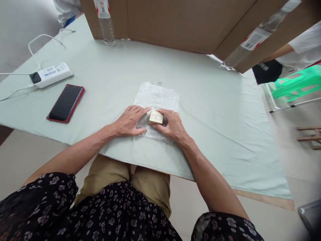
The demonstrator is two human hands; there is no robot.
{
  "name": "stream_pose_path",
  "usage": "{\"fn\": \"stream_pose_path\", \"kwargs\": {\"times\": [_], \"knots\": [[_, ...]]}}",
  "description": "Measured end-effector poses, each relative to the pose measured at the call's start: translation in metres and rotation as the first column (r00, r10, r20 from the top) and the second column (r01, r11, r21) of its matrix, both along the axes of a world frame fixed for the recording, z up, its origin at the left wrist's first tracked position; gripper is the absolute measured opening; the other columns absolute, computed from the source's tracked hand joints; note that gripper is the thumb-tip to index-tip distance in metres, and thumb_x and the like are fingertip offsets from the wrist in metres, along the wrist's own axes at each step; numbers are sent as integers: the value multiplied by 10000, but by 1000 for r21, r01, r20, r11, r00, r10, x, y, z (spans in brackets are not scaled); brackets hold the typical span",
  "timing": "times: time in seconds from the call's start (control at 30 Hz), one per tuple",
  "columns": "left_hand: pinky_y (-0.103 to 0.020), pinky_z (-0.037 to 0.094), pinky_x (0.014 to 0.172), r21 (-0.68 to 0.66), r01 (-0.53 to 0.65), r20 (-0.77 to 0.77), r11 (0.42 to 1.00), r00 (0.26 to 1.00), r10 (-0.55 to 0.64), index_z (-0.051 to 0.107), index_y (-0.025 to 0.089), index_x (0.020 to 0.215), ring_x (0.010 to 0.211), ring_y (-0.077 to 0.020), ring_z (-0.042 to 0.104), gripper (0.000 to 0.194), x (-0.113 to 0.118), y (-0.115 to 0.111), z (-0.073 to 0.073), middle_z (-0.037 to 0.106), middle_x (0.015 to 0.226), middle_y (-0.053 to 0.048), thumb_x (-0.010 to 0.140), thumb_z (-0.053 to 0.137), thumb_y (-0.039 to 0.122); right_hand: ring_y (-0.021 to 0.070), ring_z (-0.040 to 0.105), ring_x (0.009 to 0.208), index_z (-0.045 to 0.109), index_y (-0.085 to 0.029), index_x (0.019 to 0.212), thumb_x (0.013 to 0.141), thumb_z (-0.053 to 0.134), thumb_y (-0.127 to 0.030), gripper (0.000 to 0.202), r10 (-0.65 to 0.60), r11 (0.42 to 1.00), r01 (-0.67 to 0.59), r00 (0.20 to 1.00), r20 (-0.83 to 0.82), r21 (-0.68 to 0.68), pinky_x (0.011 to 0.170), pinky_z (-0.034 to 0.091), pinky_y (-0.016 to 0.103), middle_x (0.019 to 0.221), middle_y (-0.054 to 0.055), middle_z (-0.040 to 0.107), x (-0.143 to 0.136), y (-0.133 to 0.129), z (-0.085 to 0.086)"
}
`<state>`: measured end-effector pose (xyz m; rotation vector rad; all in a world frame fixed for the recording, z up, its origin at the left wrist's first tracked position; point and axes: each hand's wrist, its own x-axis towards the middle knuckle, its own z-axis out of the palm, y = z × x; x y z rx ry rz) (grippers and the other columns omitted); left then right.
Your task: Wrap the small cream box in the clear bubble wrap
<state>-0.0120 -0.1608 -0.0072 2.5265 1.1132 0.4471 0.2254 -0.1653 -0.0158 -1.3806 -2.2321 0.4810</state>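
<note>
A sheet of clear bubble wrap (157,97) lies flat on the pale green tablecloth (213,110) in front of me. A small gold and cream box (155,117) sits on its near end. My right hand (172,126) grips the box from the right, fingers curled around it. My left hand (129,121) rests palm down on the near left corner of the bubble wrap, its fingertips touching the box's left side.
A red-cased phone (65,102) lies screen up at left, with a white power strip (52,74) and cables behind it. Two clear water bottles (106,20) (250,42) stand by cardboard walls (175,23). A green stool (297,83) and another person's arm (281,52) are at right.
</note>
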Motion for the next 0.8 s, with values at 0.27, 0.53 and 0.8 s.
{"fn": "stream_pose_path", "kwargs": {"times": [0.27,0.53,0.8], "knots": [[-492,363,1108,16,7,-9,1000,1000,-7,392,156,1491,1290,-336,517,762,1,-1,1,580,1389,-165,807,611,410,311,620,1157,628,-227,1285,843,685,-463,504,3,1000,-3,1000,-15,20,1017,409,472,1278,95,713,-1,-1,-4],[-491,356,1112,20,13,-7,1000,1000,-13,395,208,1494,1299,-340,506,752,1,-1,0,584,1395,-134,804,619,405,308,628,1152,627,-253,1279,830,689,-451,494,8,1000,-8,1000,-28,0,1031,401,477,1270,75,717,0,-1,-4],[-495,360,1116,19,18,8,1000,1000,-19,390,163,1495,1280,-337,519,774,-1,0,1,596,1360,-159,806,609,440,335,551,1272,535,-212,1384,865,657,-480,596,-1,993,-3,999,35,118,1029,397,478,1390,134,623,7,-17,7]]}}
